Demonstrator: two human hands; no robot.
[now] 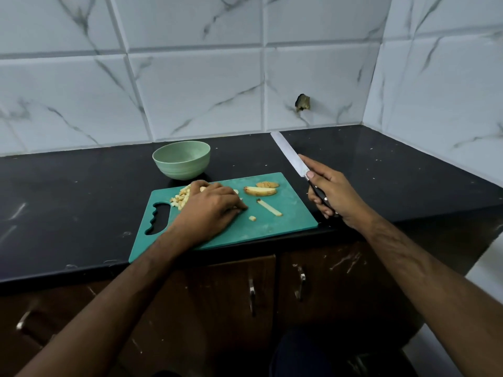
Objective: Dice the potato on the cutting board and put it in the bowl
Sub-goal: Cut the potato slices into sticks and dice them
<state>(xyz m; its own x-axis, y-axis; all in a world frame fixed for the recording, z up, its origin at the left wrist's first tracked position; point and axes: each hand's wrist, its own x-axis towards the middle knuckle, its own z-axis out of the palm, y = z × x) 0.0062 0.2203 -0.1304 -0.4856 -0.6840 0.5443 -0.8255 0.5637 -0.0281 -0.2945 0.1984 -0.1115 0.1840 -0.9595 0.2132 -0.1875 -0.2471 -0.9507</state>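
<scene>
Cabinets: dark brown wooden cabinet doors (231, 300) with metal handles stand nearest, below both forearms.
Countertop: the black polished stone countertop (68, 202) runs under both hands to the wall.
Cutting board: the teal plastic cutting board with a cut-out grip (272, 227) lies under the left hand, its near left corner jutting over the counter edge.
Left hand: the left hand (211, 206) lies palm down on the board, fingers curved over potato pieces; whether it grips any I cannot tell.
Right hand: the right hand (330, 193) is off the board's right edge, above the counter, fingers wrapped round a black handle, forefinger laid along the blade.
Knife: the long steel knife with a black handle (295, 160) points up and away from the right hand, toward the wall.
Small cube: one pale potato cube (252, 218) sits just right of the left hand's fingertips.
Stick: a pale potato stick (269, 207) lies between the two hands.
Diced pile: a heap of pale yellow potato cubes (181, 200) sits at the left hand's far left side, partly hidden by it.
Uncut pieces: a skin-on potato wedge (260, 191) and a brown end slice (267, 184) lie beyond the stick.
Bowl: the pale green ribbed round bowl (181, 160) stands beyond the left hand, just off the board's far edge.
Wall: white marble-veined tiles (190, 77) rise behind the bowl.
</scene>
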